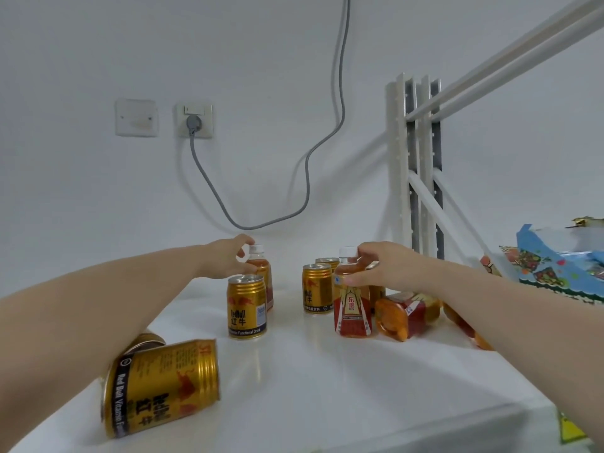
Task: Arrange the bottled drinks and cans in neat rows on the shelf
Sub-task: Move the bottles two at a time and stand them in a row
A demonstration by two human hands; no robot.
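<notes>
Front bottle (353, 305) upright on the white shelf (310, 380), long axis vertical, right of centre, pinched at the shoulder by the right hand (382, 269), thumb on the near side, fingers over the far side. Back bottle (261, 273) upright too, further in and to the left, gripped at the neck by the left hand (225, 259), fingertips curled just below the white cap. Hands well apart, each closed on its own bottle.

Just in front of the back bottle, an upright can (246, 307), hiding its lower half. Left of the front bottle, two more upright cans (316, 292), one behind the other. Right of it, a fallen bottle (405, 315), long axis roughly sideways, base toward the camera, almost touching the front bottle; another one partly hidden under the right forearm. Near the front left edge, a toppled can (163, 387), axis running left to right, under the left forearm, with a second can half hidden behind it.

Probably lining up the two upright bottles; fallen bottle nearer the right hand, toppled can nearer the left. Rows far from done.

Behind, a wall socket (195, 120) with a grey cable, and rack uprights (415, 165) to the right.
</notes>
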